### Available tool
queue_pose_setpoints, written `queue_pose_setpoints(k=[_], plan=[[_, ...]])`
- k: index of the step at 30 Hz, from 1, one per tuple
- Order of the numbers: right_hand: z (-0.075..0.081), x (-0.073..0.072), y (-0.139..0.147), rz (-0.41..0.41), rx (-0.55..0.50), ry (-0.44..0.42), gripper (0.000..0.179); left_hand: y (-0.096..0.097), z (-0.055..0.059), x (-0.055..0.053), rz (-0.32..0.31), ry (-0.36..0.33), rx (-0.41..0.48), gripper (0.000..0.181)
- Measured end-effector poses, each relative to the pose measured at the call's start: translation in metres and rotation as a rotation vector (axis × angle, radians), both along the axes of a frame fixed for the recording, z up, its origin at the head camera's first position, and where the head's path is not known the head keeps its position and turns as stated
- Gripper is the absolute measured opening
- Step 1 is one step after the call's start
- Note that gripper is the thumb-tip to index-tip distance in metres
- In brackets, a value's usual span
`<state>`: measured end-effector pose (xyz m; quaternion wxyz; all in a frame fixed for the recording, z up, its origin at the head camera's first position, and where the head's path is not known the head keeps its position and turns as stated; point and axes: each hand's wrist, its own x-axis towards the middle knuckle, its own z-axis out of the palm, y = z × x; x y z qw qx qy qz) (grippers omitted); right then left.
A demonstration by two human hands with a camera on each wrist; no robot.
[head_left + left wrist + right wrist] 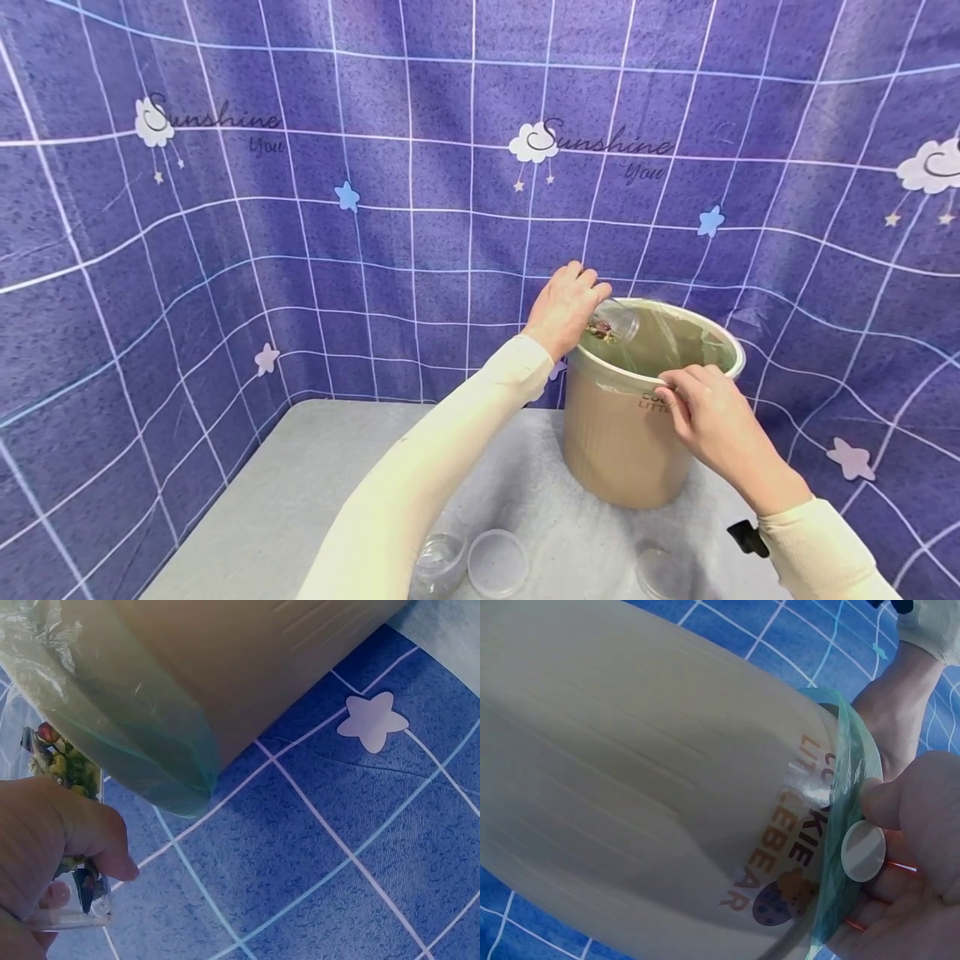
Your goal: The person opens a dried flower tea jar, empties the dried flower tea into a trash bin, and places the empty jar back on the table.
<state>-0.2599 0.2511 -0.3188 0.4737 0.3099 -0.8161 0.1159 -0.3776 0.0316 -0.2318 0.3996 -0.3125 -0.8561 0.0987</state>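
My left hand [564, 304] holds a clear plastic jar [621, 318], tilted with its mouth over the inside of a beige trash can [622, 450]. Dried flowers [600, 328] in reds, yellows and greens lie inside the jar; the left wrist view shows small buds [64, 761] near its mouth. A thin green bag [161, 754] lines the can and folds over its rim. At the near side of the rim, my right hand [705, 408] pinches the edge with the thumb outside. A white oval piece [863, 851] shows beside its fingers in the right wrist view.
On the grey tabletop [352, 450] near the front are a clear jar [438, 560], a round translucent lid [498, 564] and another clear round piece [663, 572]. A blue-purple checked curtain [420, 167] hangs behind the table and at both sides.
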Motion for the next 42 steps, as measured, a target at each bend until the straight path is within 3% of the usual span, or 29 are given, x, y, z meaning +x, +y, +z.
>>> queue_pose_setpoints(k=[35,42], plan=[[-0.0008,-0.0027,0.0015,0.028,-0.007,-0.009,0.013,0.0100,0.0045,0.0052,-0.010,0.081,-0.168,0.028],[-0.0005,-0.0024,0.0005,0.024,-0.011,-0.011,0.014,0.0104,0.0023,0.0047,-0.007,0.072,-0.222,0.035]])
